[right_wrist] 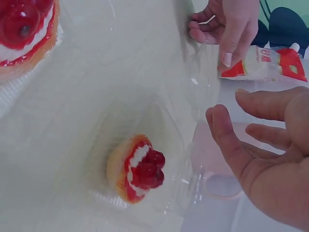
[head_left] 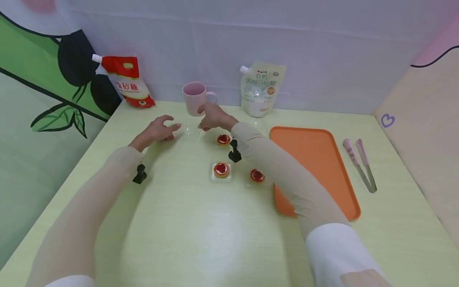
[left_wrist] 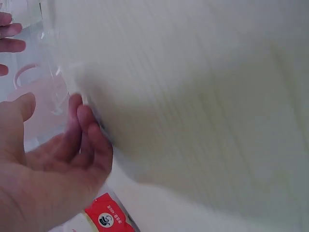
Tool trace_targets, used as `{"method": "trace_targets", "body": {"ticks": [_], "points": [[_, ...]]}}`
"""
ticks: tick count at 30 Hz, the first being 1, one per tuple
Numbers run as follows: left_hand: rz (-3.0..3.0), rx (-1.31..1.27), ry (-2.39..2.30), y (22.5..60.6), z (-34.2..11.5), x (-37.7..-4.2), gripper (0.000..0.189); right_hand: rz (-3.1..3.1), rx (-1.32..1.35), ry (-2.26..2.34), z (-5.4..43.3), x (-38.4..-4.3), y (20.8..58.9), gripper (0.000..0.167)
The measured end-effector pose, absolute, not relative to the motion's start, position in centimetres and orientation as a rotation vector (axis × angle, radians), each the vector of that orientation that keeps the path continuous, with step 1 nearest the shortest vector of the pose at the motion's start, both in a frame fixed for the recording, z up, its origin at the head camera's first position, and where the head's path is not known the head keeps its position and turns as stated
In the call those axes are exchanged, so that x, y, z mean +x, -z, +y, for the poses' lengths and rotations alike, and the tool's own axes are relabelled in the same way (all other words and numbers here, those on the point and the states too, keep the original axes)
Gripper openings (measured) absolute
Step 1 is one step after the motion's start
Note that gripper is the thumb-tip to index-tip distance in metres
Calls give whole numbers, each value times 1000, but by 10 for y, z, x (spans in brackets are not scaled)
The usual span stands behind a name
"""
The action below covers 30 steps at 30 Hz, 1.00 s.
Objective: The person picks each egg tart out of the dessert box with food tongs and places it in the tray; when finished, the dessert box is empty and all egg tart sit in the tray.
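Left hand [head_left: 157,129]: fingers loosely bent, thumb apart, nothing held. Right hand [head_left: 215,116]: thumb and forefinger spread apart, nothing held. Clear plastic container [head_left: 190,130] lies between hands, just beside fingertips of both; whether any finger touches it, cannot tell. Red-topped tart [head_left: 224,139] lies just on near side of right hand. Pink mug [head_left: 193,99] just behind right hand. Two more tarts [head_left: 221,170] farther toward person. Orange tray [head_left: 312,147] right of right hand, partly hidden by forearm.
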<state>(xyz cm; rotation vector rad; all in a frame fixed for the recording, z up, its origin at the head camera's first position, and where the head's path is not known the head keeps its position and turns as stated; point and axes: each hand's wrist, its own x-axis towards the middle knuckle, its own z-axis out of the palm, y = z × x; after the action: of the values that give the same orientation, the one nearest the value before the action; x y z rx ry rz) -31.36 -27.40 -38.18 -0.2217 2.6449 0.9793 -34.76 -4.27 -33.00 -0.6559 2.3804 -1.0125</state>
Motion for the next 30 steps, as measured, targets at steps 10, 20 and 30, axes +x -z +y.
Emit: {"method": "trace_targets", "body": {"ticks": [10, 20, 30], "points": [[3064, -314, -748, 371, -261, -286, 80, 2381, -750, 1203, -1, -339, 316, 58], [3230, 100, -779, 366, -216, -266, 67, 2458, -739, 1297, 56, -319, 312, 54], [3189, 647, -801, 366, -160, -247, 63, 2527, -731, 1334, 102, -284, 317, 53]]}}
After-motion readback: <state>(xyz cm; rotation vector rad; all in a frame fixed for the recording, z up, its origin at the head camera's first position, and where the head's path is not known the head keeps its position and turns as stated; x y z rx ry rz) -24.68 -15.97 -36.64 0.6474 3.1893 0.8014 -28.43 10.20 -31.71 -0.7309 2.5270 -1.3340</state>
